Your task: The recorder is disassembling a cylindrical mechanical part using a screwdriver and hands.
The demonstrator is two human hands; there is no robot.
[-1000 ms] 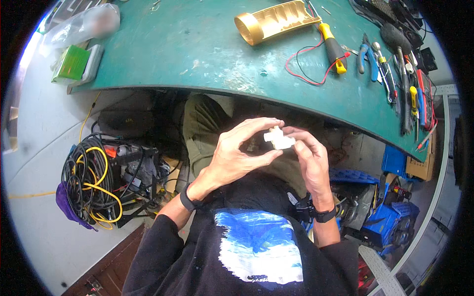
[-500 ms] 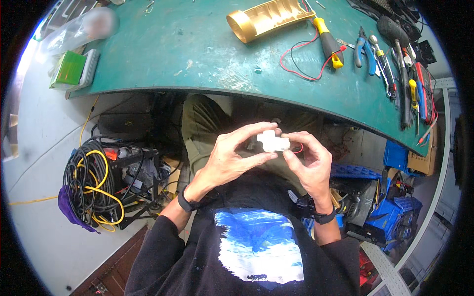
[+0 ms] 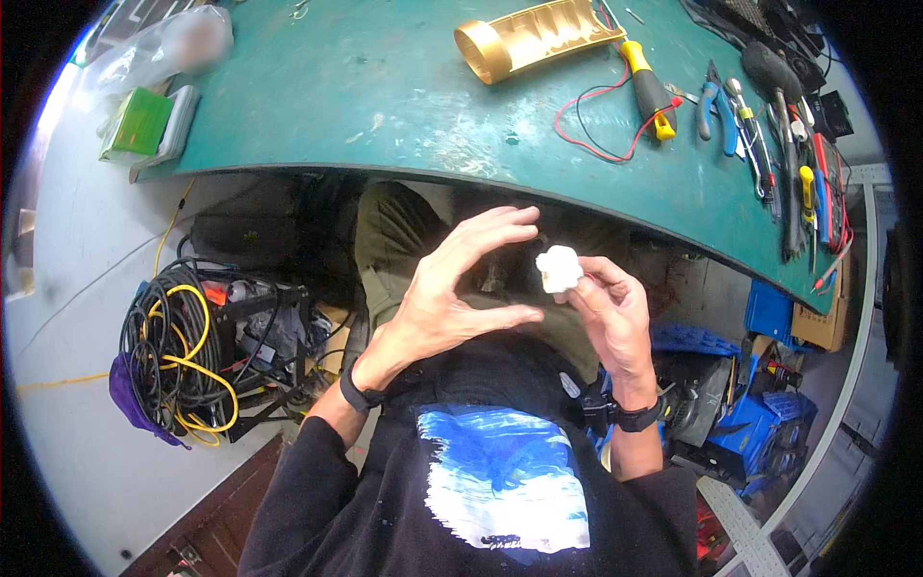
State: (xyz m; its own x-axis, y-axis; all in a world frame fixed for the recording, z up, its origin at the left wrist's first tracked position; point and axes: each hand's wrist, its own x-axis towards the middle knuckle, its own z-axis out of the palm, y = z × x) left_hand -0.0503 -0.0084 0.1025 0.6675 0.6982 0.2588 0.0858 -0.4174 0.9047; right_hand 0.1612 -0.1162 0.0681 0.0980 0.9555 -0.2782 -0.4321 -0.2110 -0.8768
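Observation:
Above my lap, in front of the bench edge, my right hand (image 3: 615, 308) pinches a small white plastic part (image 3: 559, 269) with a lobed outline. The part's exact kind cannot be made out. My left hand (image 3: 447, 284) is open to the left of it, thumb and fingers spread apart, touching nothing. On the green workbench (image 3: 336, 106) beyond lie a gold half-tube shell (image 3: 538, 38), a yellow and black screwdriver (image 3: 650, 91) and a thin red and black wire pair (image 3: 601, 149).
Pliers (image 3: 713, 111), a mallet (image 3: 769, 72) and several other hand tools line the bench's right side. A green box (image 3: 137, 122) stands at its left corner. Coiled black and yellow cables (image 3: 178, 351) hang at lower left; blue bins (image 3: 760, 433) sit at lower right.
My left hand has let go of the white part and its fingers have spread. My right hand keeps the part, now turned and slightly farther right.

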